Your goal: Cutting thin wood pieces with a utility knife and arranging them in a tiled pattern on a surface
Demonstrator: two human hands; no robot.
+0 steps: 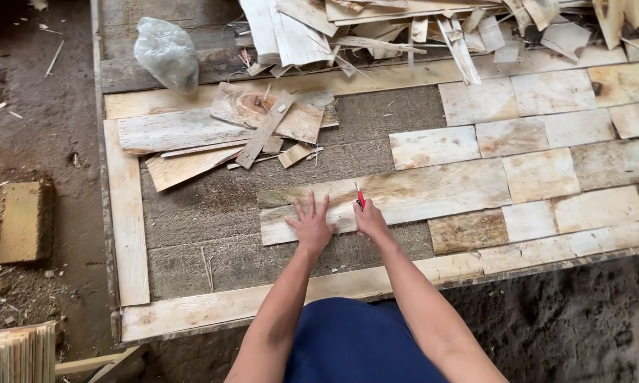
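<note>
Head view, looking down on a low wooden-framed desk (128, 213) with a grey fibrous surface. The left hand (310, 225) lay flat with fingers spread, palm pressed on the near left part of a long pale veneer sheet (419, 195). The right hand (370, 220) was closed around a red-handled cutter (360, 196), whose tip touched that sheet just right of the left hand. The sheet lay crosswise on the grey surface, near the front rail of the desk frame.

To the right of the long sheet, rectangular veneer pieces (546, 142) lay edge to edge in rows, covering the right part of the desk. One darker brown piece (467, 231) sat just right of the sheet's near corner. Behind and left of the sheet, a loose stack of veneer offcuts (220, 131) rested on the grey surface, near the left rail. Further behind the sheet, along the far edge of the desk, lay a heap of torn veneer scraps (404, 28), and to its left a crumpled clear plastic bag (166, 53).

Left of the desk, on the dirt floor (50, 106), stood a yellowish block (23, 221). In front of the sheet, the person's blue garment (355, 344) showed between the forearms.
</note>
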